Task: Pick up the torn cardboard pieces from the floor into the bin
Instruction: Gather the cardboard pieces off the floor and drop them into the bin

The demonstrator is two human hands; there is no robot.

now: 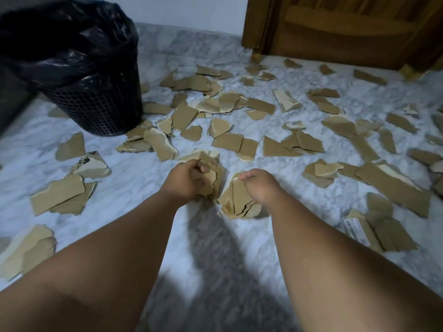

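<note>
1. The floor (148, 178), pale marble, carries the whole litter. Torn cardboard pieces (230, 140) lie scattered across it from beside the bin to the wooden door (347, 27) at the far right, so most of the task appears undone.

2. The bin (96, 101), a black mesh basket lined with a black bag (72, 39), stands upright at the far left. Several pieces lie against its base. It sits well apart from the hands, so each gathered load must be carried leftward to it.

3. The left hand (185, 179) is closed around a bundle of pieces (212, 174), held edge-up, just above the floor. Stacking them in one fist likely spares repeated trips.

4. The right hand (257, 185) is curled, fingertips (244, 175) pinched on the top edge of a second stack (236, 200), whose lower edge rests on or close to the floor; contact cannot be told through the blur.

5. The two bundles sit near each other between the forearms, apart but close, probably to be merged into one load.

6. A labelled piece (357, 227) lies flat at the near right, untouched.
</note>
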